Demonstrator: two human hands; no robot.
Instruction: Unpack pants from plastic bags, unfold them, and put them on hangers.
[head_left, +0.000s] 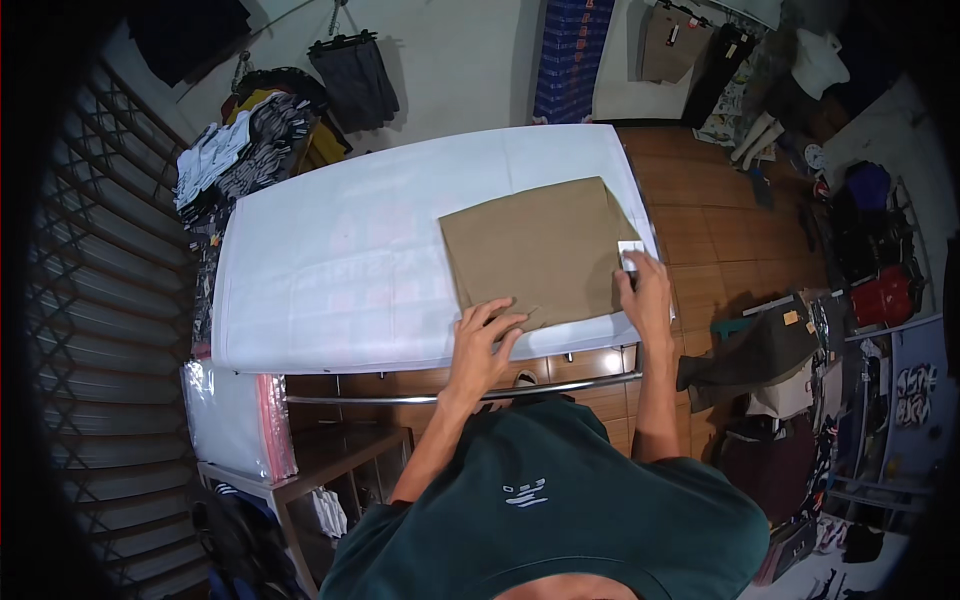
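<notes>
A folded khaki-brown garment (536, 251), probably trousers, lies flat on a white-covered table (322, 255) in front of me. My left hand (484, 346) rests on its near edge, fingers apart, beside a few small creases. At the right edge of the cloth sits a white tag (630, 246). The fingertips of my right hand (648, 291) touch this tag and partly cover it; whether they pinch it cannot be made out.
A metal rail (450, 398) runs along the table's near side. Clear plastic packets (232, 420) sit on a shelf unit (330, 457) at lower left. Piled clothes (259, 142) stand beyond the table's left corner. Hanging garments (780, 352) are at right, over the tiled floor (697, 232).
</notes>
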